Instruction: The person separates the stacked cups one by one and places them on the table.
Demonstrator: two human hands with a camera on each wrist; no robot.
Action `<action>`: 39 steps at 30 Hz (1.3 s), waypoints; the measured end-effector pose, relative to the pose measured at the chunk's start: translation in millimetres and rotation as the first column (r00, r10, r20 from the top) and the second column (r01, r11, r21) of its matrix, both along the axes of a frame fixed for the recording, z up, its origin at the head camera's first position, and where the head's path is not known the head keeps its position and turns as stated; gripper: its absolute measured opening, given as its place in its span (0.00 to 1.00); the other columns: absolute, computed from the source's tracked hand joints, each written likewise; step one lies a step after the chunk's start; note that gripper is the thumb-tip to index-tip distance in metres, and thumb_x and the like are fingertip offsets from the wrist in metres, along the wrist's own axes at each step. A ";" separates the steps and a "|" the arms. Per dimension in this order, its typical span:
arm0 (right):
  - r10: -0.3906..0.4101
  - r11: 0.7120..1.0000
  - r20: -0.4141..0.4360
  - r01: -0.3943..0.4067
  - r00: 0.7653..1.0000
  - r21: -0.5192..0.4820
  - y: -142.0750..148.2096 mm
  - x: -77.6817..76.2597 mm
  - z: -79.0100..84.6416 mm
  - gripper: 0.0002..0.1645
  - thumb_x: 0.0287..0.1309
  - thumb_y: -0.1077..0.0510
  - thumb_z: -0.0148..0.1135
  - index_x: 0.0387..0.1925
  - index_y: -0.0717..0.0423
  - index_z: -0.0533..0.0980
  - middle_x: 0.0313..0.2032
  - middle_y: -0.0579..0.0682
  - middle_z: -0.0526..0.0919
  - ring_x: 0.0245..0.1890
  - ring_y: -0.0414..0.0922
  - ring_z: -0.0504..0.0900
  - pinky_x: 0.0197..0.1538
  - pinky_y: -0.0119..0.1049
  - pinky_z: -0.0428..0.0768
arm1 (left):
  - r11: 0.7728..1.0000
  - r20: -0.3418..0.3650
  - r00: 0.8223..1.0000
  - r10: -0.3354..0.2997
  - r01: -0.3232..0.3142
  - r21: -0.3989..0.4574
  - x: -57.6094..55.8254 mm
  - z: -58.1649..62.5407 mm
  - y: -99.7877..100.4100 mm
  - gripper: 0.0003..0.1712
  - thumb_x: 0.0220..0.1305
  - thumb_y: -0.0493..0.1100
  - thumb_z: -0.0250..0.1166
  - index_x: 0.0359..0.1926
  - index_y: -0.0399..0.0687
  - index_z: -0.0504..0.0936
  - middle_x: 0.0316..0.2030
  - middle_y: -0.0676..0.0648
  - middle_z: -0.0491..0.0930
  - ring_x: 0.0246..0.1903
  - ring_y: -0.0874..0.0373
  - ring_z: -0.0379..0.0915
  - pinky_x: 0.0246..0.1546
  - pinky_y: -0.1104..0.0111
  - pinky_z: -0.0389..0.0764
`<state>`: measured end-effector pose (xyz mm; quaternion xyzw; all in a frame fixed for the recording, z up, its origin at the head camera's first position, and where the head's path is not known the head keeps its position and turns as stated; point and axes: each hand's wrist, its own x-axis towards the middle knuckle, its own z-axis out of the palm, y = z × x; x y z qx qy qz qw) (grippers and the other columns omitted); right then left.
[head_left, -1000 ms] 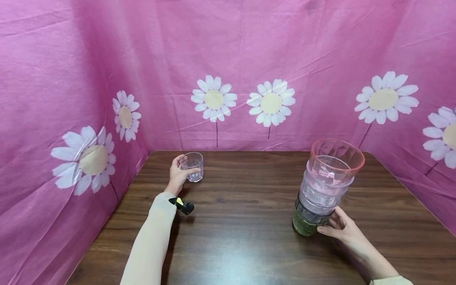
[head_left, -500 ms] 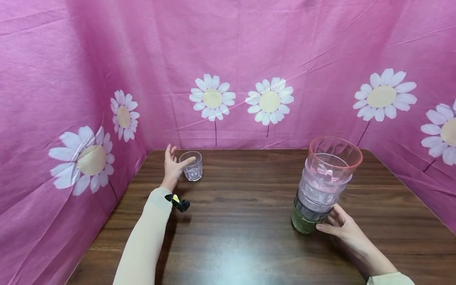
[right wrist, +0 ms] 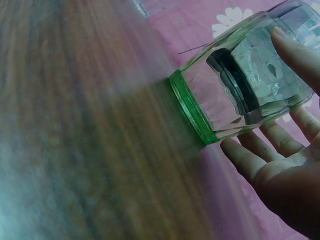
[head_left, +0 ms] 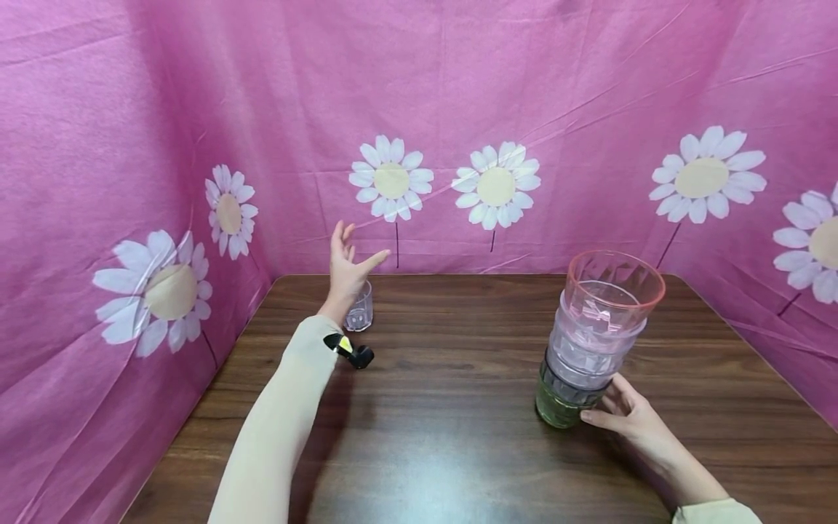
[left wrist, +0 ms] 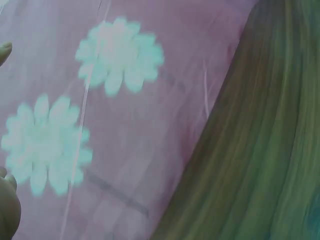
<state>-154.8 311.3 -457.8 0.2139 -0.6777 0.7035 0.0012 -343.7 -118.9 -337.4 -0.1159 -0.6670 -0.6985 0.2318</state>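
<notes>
- The glass (head_left: 362,311) was found far left on the tabletop (head_left: 452,364), partly hidden by the left hand (head_left: 347,273), its fingers spread apart.
- The cup stack (head_left: 592,346) was clamped low by the right hand's (head_left: 631,421) fingers.

Head view: the left hand (head_left: 348,275) covers the upper left part of the clear faceted tumbler (head_left: 360,314). The right hand (head_left: 630,422) has its fingertips, thumb excepted, hidden behind the stack of faceted translucent tumblers (head_left: 588,356). The bottom edge cuts the cream fabric left sleeve (head_left: 265,444); the right edge cuts the outermost white-petalled daisy print (head_left: 822,239). Left wrist view: the left hand is mostly out of frame. Right wrist view: the brown wood-grain tabletop (right wrist: 105,150) is blurred; the stack runs past the right edge.
</notes>
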 end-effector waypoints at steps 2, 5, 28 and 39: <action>0.001 1.000 -0.004 -0.001 1.000 -0.005 -0.2 0.0 -0.2 0.43 0.57 0.81 0.55 0.68 0.43 0.66 0.60 0.36 0.78 0.59 0.31 0.75 0.54 0.24 0.77 | 0.998 -0.016 0.998 -0.058 0.058 0.003 3.0 8.8 15.3 0.63 0.49 0.29 0.75 0.77 0.38 0.43 0.73 0.39 0.57 0.74 0.48 0.49 0.74 0.66 0.52; 0.007 1.000 -0.003 -0.007 1.000 -0.007 -0.3 0.1 -0.3 0.44 0.57 0.82 0.55 0.68 0.43 0.66 0.60 0.36 0.78 0.59 0.31 0.75 0.54 0.24 0.77 | 0.987 -0.034 0.986 -0.163 0.163 0.001 8.8 21.7 38.8 0.62 0.50 0.27 0.74 0.78 0.38 0.43 0.73 0.38 0.57 0.73 0.48 0.51 0.74 0.65 0.53; 0.044 0.999 -0.028 -0.045 0.999 -0.022 0.3 -3.8 -0.7 0.44 0.58 0.81 0.55 0.70 0.44 0.65 0.61 0.38 0.77 0.60 0.33 0.74 0.54 0.26 0.78 | 0.680 0.031 0.685 -0.728 0.728 -0.086 87.2 69.9 174.9 0.57 0.49 0.18 0.68 0.77 0.39 0.50 0.69 0.40 0.66 0.68 0.56 0.63 0.66 0.73 0.66; 0.025 1.000 -0.013 -0.025 1.000 0.012 1.9 -0.3 -0.5 0.44 0.59 0.81 0.54 0.70 0.43 0.64 0.60 0.37 0.77 0.59 0.31 0.74 0.54 0.25 0.77 | 0.580 0.100 0.594 -0.798 0.803 -0.141 104.1 65.7 196.9 0.52 0.50 0.21 0.70 0.74 0.38 0.57 0.67 0.43 0.71 0.58 0.70 0.70 0.62 0.76 0.69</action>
